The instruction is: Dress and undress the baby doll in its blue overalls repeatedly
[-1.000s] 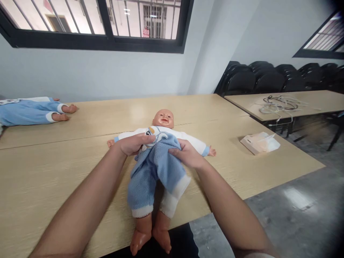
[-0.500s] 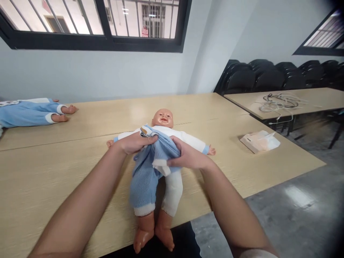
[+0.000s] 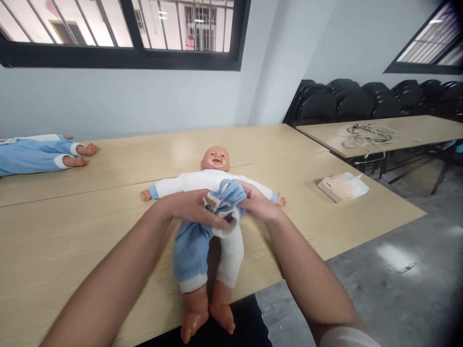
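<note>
A baby doll (image 3: 216,159) in a white suit lies on its back on the wooden table (image 3: 72,231), feet over the near edge. Blue fleece trousers (image 3: 191,250) cover its left-hand leg; the other trouser leg is bunched up at the doll's waist, leaving that leg white. My left hand (image 3: 195,209) is closed on the bunched blue fabric at the waist. My right hand (image 3: 257,202) grips the same bunch from the right side.
A second doll (image 3: 39,154) in blue clothes lies at the far left of the table. A tissue pack (image 3: 342,185) sits at the right. Another table (image 3: 379,135) with cables and stacked black chairs (image 3: 347,103) stand behind. Grey floor lies at the right.
The blue trouser leg on the right has been gathered up from the doll's leg to its waist. My left hand moved down from the chest onto the bunch.
</note>
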### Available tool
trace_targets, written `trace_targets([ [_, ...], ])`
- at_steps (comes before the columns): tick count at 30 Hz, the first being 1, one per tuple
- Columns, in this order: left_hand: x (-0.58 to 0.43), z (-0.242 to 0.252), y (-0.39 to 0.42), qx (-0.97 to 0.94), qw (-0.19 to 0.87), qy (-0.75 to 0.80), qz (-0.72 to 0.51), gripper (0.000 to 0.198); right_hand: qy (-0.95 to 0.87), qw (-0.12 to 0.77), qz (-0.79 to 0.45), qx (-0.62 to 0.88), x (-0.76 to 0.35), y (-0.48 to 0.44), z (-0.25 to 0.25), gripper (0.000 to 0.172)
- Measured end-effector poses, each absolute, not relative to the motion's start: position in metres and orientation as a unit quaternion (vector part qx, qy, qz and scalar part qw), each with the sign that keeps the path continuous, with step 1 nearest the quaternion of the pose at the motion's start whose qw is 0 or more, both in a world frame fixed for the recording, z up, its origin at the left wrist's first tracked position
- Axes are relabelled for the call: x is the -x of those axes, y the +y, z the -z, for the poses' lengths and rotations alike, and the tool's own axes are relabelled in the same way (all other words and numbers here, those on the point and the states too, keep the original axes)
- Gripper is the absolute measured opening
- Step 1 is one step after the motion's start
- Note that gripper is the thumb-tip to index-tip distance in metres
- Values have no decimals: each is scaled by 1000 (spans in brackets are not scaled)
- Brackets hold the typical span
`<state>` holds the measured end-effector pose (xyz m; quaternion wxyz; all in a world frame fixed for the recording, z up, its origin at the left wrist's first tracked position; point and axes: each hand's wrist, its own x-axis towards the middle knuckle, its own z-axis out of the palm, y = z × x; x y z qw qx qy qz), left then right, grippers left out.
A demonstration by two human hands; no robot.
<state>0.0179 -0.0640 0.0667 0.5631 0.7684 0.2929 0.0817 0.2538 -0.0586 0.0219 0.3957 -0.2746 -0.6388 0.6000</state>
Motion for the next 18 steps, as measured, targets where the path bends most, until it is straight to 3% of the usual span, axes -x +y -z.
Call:
trace_targets([
  [5, -9, -67, -65, -781, 532, 296, -141, 27, -683, 366, -561, 293, -249, -78, -30, 47],
  [10, 1, -71, -63, -780, 520, 301, -175, 32, -662, 474, -307, 492, -248, -149, -9, 56],
  [11, 2, -72, -63, -781, 515, 303, -178, 33, -644, 454, -276, 550, -249, -167, -2, 61],
  [15, 2, -80, -68, -782, 519, 301, -169, 37, -631, 295, -344, 630, -247, -218, 23, 78],
  [18, 0, -85, -74, -773, 541, 280, -180, 47, -647, 316, -360, 594, -239, -225, 31, 86],
])
